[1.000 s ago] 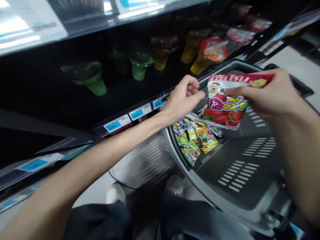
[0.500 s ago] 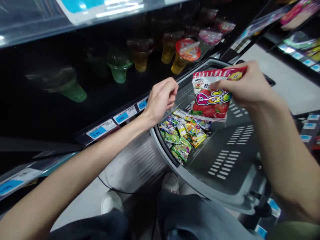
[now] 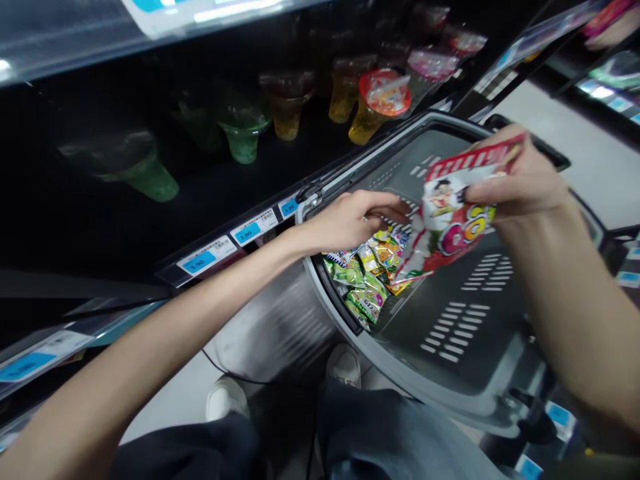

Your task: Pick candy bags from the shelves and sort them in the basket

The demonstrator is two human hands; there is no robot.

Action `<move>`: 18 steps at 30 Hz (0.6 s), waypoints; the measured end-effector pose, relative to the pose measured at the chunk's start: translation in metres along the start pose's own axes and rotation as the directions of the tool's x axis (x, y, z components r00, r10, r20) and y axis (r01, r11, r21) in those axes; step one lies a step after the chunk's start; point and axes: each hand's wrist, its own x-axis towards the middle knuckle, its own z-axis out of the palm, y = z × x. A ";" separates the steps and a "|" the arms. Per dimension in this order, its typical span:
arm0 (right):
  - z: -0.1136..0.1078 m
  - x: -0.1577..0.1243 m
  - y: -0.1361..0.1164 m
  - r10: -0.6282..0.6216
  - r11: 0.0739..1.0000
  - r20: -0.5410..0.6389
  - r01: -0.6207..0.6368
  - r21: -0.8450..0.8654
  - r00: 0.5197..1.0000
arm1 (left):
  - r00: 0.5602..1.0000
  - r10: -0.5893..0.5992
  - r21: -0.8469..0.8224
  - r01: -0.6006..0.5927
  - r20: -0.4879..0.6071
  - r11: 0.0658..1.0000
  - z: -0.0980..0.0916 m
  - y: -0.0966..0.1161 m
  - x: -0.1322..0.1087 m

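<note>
My right hand point(image 3: 533, 183) grips a red and white gummy candy bag point(image 3: 453, 217) by its upper right side, above the grey shopping basket point(image 3: 415, 387). The bag hangs tilted, its lower left corner over several small candy packets point(image 3: 367, 293) heaped at the left end of the basket. With fingers stretched out and nothing in them, my left hand point(image 3: 357, 217) hovers over those packets, close to the bag's left side. I cannot tell whether its fingertips touch anything.
Lidded plastic cups with green and yellow contents, such as a yellow cup with a red lid point(image 3: 385, 93), stand on the dark shelf at left. Price tags point(image 3: 207, 257) line the shelf edge beside the basket. My shoes point(image 3: 227, 400) are on the floor below.
My left hand has moved right over the basket, its curled fingers now extended. My right hand has shifted slightly right, and the candy bag has tilted.
</note>
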 end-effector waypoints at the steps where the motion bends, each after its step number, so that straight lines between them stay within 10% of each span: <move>1: 0.005 -0.001 -0.001 0.017 1.000 0.016 -0.017 0.020 1.000 | 1.000 0.001 -0.015 -0.001 0.002 1.000 0.001 0.000 0.001; 7: -0.003 0.007 0.007 -0.011 1.000 -0.052 0.012 0.023 0.999 | 0.935 -0.153 -0.229 0.080 -0.321 0.970 -0.001 0.008 -0.003; 18: -0.021 0.005 -0.010 -0.110 0.992 0.042 0.107 0.068 0.993 | 0.888 -0.228 -0.416 0.046 -0.400 0.908 -0.004 0.013 -0.010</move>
